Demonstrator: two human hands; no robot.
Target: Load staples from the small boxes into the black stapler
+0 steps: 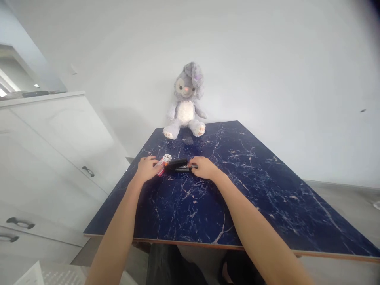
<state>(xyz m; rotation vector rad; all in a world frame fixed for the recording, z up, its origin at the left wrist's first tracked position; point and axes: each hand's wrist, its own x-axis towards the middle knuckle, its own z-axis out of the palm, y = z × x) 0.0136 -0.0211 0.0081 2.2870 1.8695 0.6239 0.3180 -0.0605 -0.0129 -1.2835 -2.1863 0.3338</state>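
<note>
A black stapler (179,163) lies across the dark blue marbled tabletop, its upper arm apparently lifted from its base at the right end. My right hand (203,167) is closed around that right end, and its fingers hide part of it. Against the stapler's left end rests a small red and white box (164,163). My left hand (147,168) has its bent fingers and thumb at the left side of this box and appears to grip it. An orange spot shows where box and stapler meet; I cannot make out what it is.
A grey-lilac plush toy (186,107) sits at the back of the table (255,190), leaning towards the pale wall (267,71). White cabinets (53,150) with dark handles stand along the left side. The table's front edge runs beneath my forearms.
</note>
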